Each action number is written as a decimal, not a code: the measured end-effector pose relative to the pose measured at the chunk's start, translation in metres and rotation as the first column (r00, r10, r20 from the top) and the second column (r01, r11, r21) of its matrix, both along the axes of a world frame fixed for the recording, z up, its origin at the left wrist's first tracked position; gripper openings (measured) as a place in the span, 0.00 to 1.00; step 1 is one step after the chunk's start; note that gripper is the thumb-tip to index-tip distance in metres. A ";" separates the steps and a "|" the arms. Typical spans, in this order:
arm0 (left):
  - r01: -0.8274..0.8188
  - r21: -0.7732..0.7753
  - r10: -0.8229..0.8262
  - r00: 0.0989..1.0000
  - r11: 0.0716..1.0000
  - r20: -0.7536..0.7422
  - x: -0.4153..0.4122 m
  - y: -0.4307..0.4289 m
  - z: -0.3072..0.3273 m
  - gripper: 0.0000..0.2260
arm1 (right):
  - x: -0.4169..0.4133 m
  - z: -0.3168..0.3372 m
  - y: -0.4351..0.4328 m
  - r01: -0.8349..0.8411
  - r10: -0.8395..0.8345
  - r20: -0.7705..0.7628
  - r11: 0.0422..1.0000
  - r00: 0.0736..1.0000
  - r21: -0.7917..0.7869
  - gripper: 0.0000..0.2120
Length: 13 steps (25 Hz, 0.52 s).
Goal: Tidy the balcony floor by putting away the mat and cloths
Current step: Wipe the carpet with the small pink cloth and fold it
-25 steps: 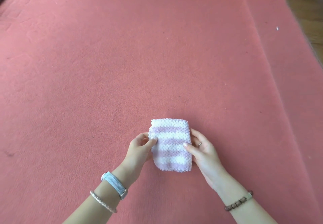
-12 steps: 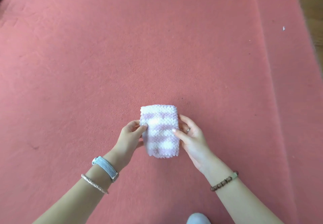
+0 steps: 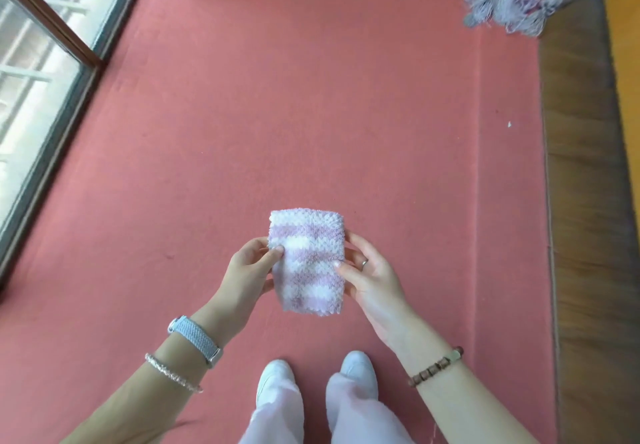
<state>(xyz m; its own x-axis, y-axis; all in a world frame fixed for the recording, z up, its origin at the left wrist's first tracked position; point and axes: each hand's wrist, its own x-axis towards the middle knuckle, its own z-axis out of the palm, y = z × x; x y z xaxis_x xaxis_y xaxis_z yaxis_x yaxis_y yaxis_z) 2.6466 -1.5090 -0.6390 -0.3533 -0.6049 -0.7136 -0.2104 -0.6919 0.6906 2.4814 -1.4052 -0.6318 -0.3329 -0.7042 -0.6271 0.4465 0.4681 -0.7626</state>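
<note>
You held folded striped cloth point(image 3: 308, 261) clear above red mat point(image 3: 311, 104), left hand point(image 3: 247, 272) and right hand point(image 3: 372, 279) pinching opposite edges, likely keeping fold intact for carrying away.

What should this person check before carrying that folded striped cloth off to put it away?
1. Cloth folded compactly: ok, the striped cloth is a neat rectangle.
2. Grip secure: ok, the left hand and right hand pinch opposite edges.
3. Cloth clear of the floor: ok, it is held above the red mat.
4. Footing: ok, both white shoes stand flat on the mat.
5. Other cloths left: not ok, a lilac fringed cloth lies at the mat's far right corner.
6. Where the cloth goes: cannot tell, no storage place shows.
</note>
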 end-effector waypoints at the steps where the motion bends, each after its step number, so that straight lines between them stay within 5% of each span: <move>1: -0.011 -0.010 0.011 1.000 1.000 -0.008 0.004 0.002 0.028 0.09 | 0.004 0.028 0.000 -0.003 0.003 0.006 1.000 1.000 -0.003 0.23; 13: -0.155 -0.117 0.154 0.988 0.981 -0.018 0.079 0.041 0.289 0.04 | 0.075 0.293 0.012 -0.046 0.047 0.086 0.999 0.995 -0.011 0.20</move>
<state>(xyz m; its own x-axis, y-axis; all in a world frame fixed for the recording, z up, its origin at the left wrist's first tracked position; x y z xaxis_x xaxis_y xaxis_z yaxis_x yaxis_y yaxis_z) 2.7252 -1.4680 -0.3501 -0.2547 -0.7324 -0.6314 -0.1009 -0.6293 0.7706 2.5567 -1.3927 -0.3390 -0.2443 -0.7233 -0.6458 0.4886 0.4835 -0.7263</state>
